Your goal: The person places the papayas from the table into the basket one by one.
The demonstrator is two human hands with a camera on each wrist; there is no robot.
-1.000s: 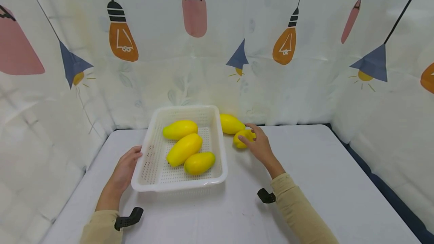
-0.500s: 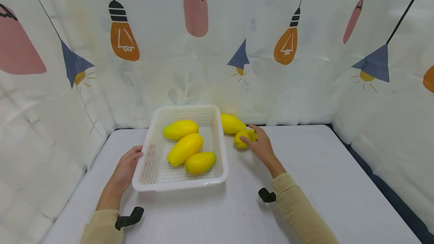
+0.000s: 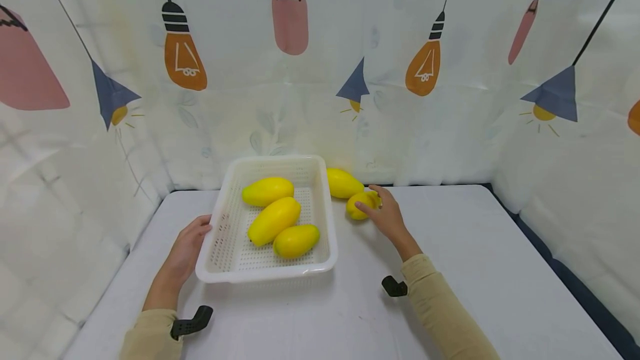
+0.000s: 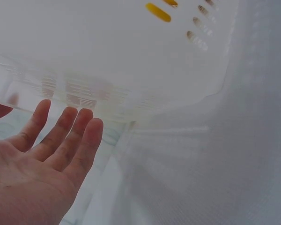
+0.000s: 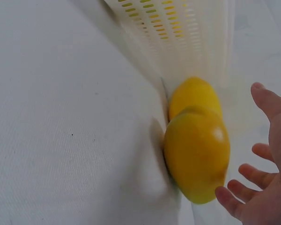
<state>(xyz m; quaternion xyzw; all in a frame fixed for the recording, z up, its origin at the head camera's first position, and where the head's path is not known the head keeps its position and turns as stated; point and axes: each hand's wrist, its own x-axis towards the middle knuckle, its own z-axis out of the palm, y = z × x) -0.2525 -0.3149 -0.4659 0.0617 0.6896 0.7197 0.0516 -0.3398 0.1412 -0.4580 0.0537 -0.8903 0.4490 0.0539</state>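
Observation:
A white perforated plastic basket (image 3: pixel 216 263) holds three yellow mangoes, among them a large middle mango (image 3: pixel 274 221). My left hand (image 3: pixel 186 246) is at the basket's left side. The left wrist view shows its slightly bent fingers (image 4: pixel 86 136) with their tips right at the basket wall. To the right of the basket lies a small mango (image 3: pixel 358 207), and my right hand (image 3: pixel 387 216) spreads around it, thumb at the near side. In the right wrist view this mango (image 5: pixel 196 152) overlaps another mango (image 5: pixel 194 93) behind it, and the little finger's tip is right at its edge.
A further mango (image 3: pixel 345 183) lies at the back, against the basket's right side and partly hidden by it. The white table (image 3: pixel 480 271) ends at a patterned curtain (image 3: pixel 320 110) behind. Black camera mounts (image 3: pixel 192 324) sit on both wrists.
Hands, basket and mangoes keep their places on the table. Only a slight shift of the whole head view to the right shows.

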